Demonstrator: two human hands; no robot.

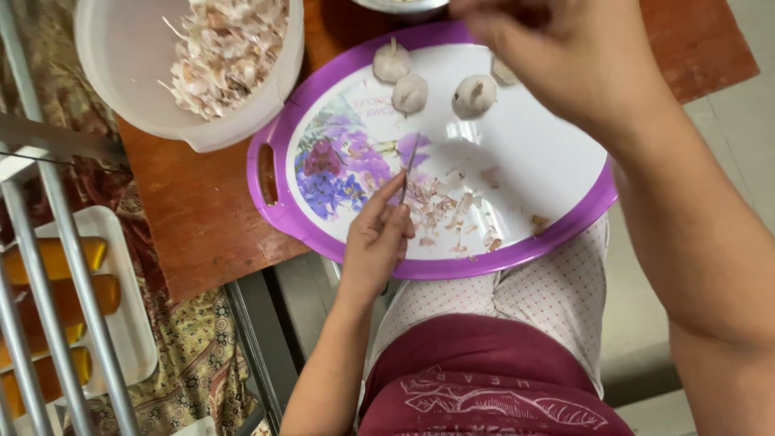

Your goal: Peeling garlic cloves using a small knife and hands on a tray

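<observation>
Garlic peeling, mid-batch. Your left hand [378, 238] pinches a small knife [410, 165], blade resting on the purple-rimmed tray [278, 214] above a scatter of peelings [452, 214]. Your right hand [557, 48] hovers over the tray's far edge, fingers bunched; what they hold is hidden. Three whole garlic bulbs [410, 93] sit there. Next likely needs a steady grip on one bulb.
</observation>
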